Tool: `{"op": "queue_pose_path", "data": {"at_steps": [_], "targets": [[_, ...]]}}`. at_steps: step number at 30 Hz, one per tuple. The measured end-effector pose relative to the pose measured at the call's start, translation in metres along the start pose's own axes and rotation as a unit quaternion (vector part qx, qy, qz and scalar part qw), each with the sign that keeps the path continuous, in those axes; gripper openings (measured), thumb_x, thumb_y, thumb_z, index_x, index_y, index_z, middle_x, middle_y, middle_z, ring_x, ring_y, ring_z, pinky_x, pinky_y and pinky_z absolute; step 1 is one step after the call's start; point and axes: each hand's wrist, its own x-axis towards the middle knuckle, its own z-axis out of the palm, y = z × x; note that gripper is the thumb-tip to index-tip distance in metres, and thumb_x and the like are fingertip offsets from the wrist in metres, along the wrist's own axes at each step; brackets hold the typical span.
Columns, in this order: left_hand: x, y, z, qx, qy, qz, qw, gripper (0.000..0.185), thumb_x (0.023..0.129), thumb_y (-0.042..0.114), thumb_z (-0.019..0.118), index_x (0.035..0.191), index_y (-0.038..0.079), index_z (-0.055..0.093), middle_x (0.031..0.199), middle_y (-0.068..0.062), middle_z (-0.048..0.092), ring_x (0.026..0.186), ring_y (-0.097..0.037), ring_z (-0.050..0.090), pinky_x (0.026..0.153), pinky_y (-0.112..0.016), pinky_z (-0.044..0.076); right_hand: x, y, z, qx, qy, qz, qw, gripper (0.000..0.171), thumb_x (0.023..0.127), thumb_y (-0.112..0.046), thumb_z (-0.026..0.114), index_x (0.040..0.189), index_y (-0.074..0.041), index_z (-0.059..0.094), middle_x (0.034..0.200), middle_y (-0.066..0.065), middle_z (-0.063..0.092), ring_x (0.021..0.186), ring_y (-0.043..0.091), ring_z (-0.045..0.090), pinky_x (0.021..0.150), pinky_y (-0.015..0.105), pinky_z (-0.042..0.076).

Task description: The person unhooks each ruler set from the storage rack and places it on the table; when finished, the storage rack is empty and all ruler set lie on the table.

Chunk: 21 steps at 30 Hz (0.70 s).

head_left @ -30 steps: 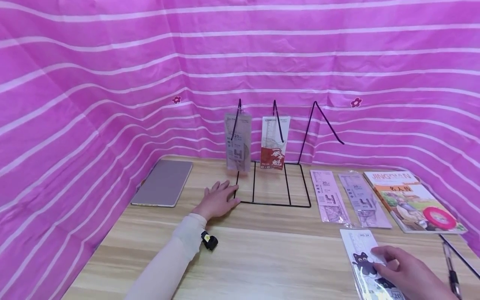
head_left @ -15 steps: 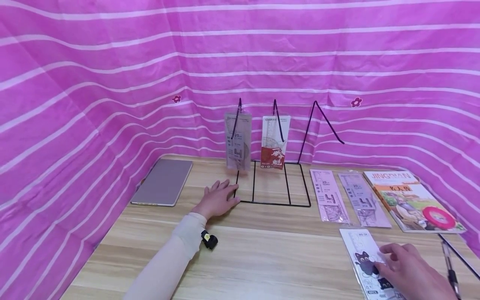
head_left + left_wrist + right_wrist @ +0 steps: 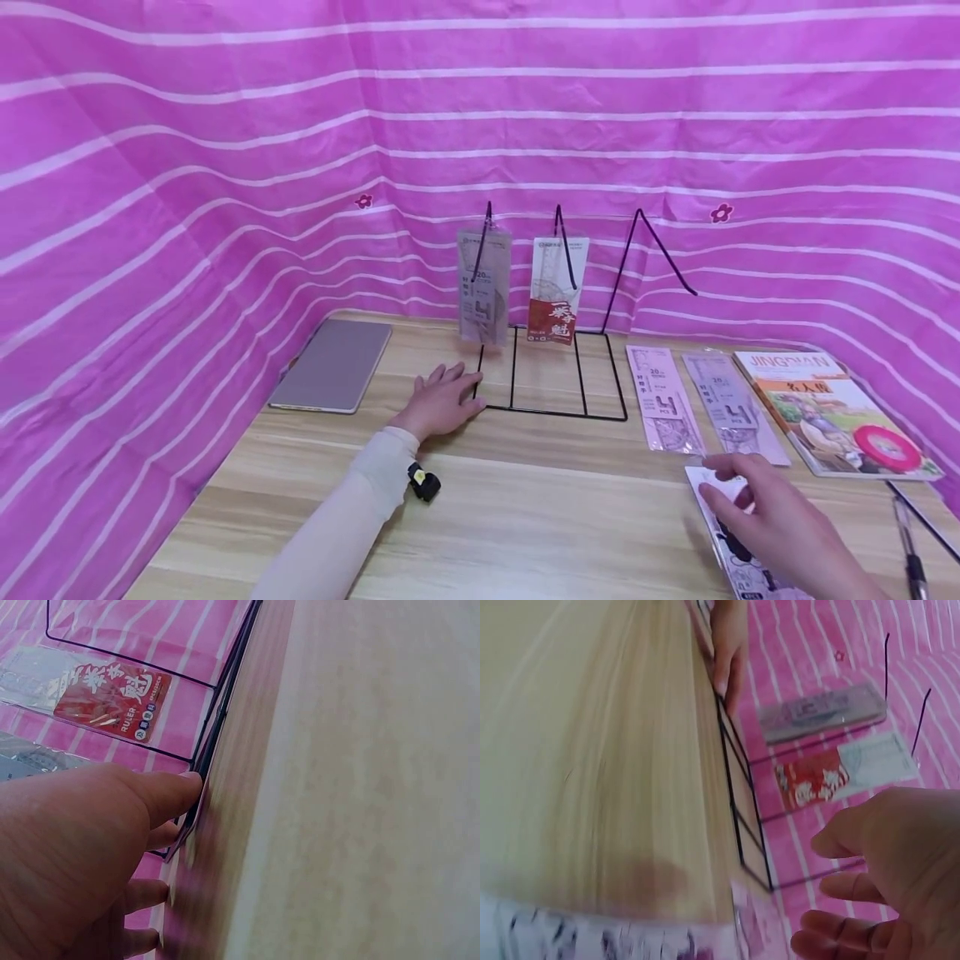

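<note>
Presumably light, thin and slippery, the flat cat-printed plastic ruler packet (image 3: pixel 731 546) on the wooden table (image 3: pixel 525 517) is touched by the right hand's (image 3: pixel 780 525) loosely spread fingers, best pinched at an edge

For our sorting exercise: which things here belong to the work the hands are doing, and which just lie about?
In hand: wire rack under left hand; cat ruler pack under right hand; hung packs; flat packs.
Lying about: tablet, book, tape roll, pen.
</note>
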Motion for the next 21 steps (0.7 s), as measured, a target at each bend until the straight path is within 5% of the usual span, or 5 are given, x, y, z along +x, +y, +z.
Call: {"op": "queue_pose_path", "data": {"at_steps": [5,9,14,21], "targets": [[0.001,-0.001,0.003,0.002,0.007,0.004,1.0,0.06,0.106,0.05,0.055,0.16,0.024,0.047,0.173,-0.014,0.029,0.161,-0.048,0.018,0.123,-0.079,0.01,0.01,-0.019,0.013,0.06,0.097,-0.146,0.983,0.04,0.098,-0.024,0.077,0.136,-0.018,0.066,0.13,0.007,0.068,0.095,-0.001,0.061,0.065,0.024,0.052],[0.0,0.0,0.003,-0.003,0.005,0.004,1.0,0.06,0.106,0.05,0.056,0.16,0.024,0.047,0.173,-0.014,0.029,0.161,-0.048,0.017,0.124,-0.079,0.009,0.027,-0.033,0.019,0.085,0.121,-0.214,0.966,0.045,0.098,-0.019,0.076,0.142,-0.02,0.064,0.15,0.012,0.055,0.115,0.015,0.062,0.077,0.027,0.058],[-0.001,0.001,0.003,-0.003,0.009,0.005,0.9999,0.06,0.106,0.05,0.055,0.16,0.023,0.047,0.173,-0.015,0.03,0.161,-0.048,0.018,0.124,-0.079,0.01,0.056,-0.047,0.021,0.101,0.113,-0.245,0.958,0.046,0.1,-0.016,0.073,0.145,-0.014,0.063,0.158,0.02,0.047,0.124,0.039,0.06,0.082,0.037,0.061],[-0.001,0.001,0.001,-0.003,0.006,0.003,1.0,0.061,0.106,0.051,0.056,0.16,0.024,0.046,0.173,-0.014,0.029,0.161,-0.048,0.017,0.124,-0.078,0.009,0.116,-0.051,0.025,0.156,0.048,-0.22,0.962,0.052,0.106,-0.025,0.065,0.155,-0.013,0.052,0.16,0.018,0.046,0.128,0.045,0.061,0.097,0.058,0.058]]}}
